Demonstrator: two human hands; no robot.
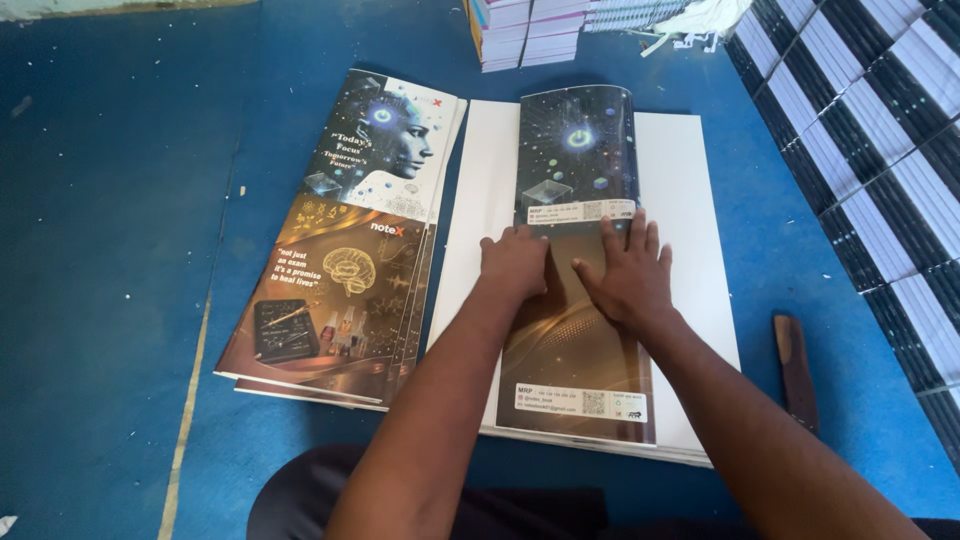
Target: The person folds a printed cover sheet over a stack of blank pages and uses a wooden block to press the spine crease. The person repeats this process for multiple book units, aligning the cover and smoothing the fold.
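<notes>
Covers come first on the left: a stack of glossy printed cover sheets [345, 240], dark with a pale face above and a golden brain drawing below, lies flat on the blue floor [110, 250], its edges slightly fanned. Just beside it, touching or nearly so, sits a thick stack of plain white paper [680, 200], and on top of that lies one long glossy cover sheet [578, 330], dark blue at the far end and brown-gold nearer the person.

The left hand [514, 262] is curled with the fingers pressed together, knuckles down on the sheet near its middle. The right hand [626, 270] lies flat just beside it, fingers spread and pressing the same sheet. The far half of the sheet arches upward instead of lying flat.

Risk, as I judge it, lies in that bowed end: with pressure only at the middle, the slick sheet could slide askew on the white stack, or take a crooked crease. The fanned left stack could also slip further if nudged by an elbow.

To the right a dark brown wooden tool [796, 370] lies on the floor, apart from the paper. Beyond it, bundled black-and-white booklets [880, 150] run in rows, and more stacked booklets [525, 30] stand at the top.

No box, tray or other container shows; everything rests directly on the floor.
</notes>
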